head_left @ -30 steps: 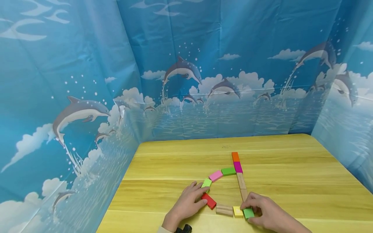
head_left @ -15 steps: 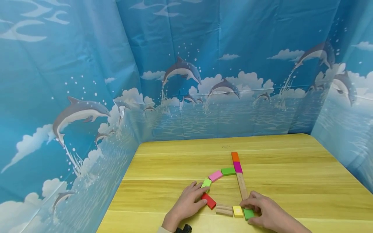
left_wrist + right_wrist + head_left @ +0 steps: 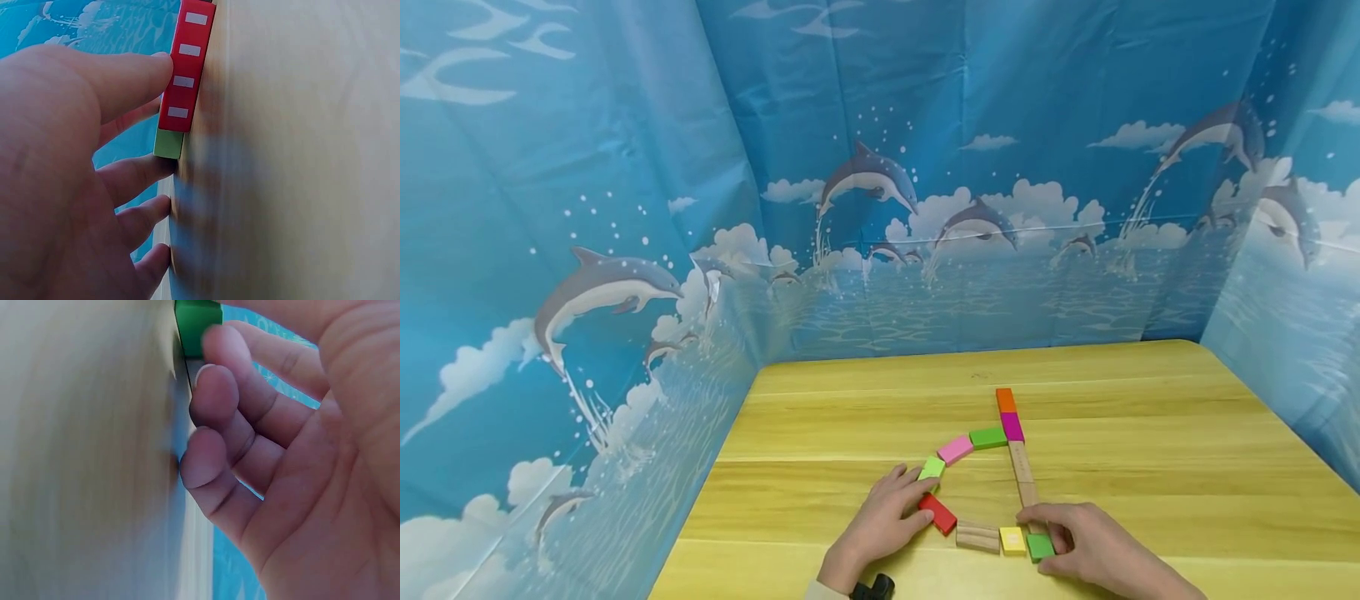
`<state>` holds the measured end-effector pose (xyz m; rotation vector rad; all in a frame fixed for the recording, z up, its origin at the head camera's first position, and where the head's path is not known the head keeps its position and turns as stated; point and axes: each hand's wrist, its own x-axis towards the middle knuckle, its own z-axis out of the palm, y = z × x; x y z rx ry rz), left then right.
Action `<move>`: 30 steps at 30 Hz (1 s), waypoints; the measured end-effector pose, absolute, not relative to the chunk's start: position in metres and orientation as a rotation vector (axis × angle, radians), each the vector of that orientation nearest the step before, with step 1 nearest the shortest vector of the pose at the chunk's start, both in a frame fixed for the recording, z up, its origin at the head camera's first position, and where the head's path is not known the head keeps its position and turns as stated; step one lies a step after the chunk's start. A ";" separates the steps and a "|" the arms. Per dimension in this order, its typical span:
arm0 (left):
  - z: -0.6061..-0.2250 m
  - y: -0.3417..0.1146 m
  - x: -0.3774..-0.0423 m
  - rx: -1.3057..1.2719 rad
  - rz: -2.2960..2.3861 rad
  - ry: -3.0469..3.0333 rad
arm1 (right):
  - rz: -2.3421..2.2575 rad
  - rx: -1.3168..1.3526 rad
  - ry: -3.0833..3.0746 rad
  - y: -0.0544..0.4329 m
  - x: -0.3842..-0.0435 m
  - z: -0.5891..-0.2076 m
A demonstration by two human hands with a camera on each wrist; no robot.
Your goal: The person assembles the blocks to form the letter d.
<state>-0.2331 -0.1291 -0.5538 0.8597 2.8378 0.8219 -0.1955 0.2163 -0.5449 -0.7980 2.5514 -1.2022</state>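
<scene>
On the wooden table (image 3: pixel 820 417), several toy blocks lie in a rounded outline beside a straight row. My left hand (image 3: pixel 880 518) rests at the outline's left side. Its thumb touches the red block (image 3: pixel 187 69), which has white rectangles along its side. The index finger lies across the light green block (image 3: pixel 932 468); the other fingers rest on the table. My right hand (image 3: pixel 1086 542) pinches the green block (image 3: pixel 1041 547) at the row's near end, thumb at its near corner. Its index finger reaches the plain wooden blocks (image 3: pixel 1020 462). A yellow block (image 3: pixel 1012 542) lies just left of the green one.
A grooved wooden block (image 3: pixel 977 537) sits between red and yellow. Pink (image 3: pixel 956 450) and another green block (image 3: pixel 988 437) curve up to the magenta block (image 3: pixel 1012 427), with an orange block (image 3: pixel 1005 400) beyond. A dolphin-print curtain (image 3: pixel 962 167) surrounds the table's far sides.
My right index finger has shifted away from the green block toward the wooden row, and the gap between green and yellow looks slightly wider. The left hand has stayed in place.
</scene>
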 end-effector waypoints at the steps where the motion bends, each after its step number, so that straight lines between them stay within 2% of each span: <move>1: -0.554 -0.129 -0.233 0.858 0.820 2.838 | -1.204 -0.806 2.545 0.216 -0.195 -0.545; 24: -0.554 -0.125 -0.234 0.843 0.823 2.825 | -1.254 -0.820 2.565 0.221 -0.193 -0.548; 30: -0.558 -0.129 -0.233 0.831 0.845 2.828 | -1.270 -0.725 2.648 0.217 -0.193 -0.547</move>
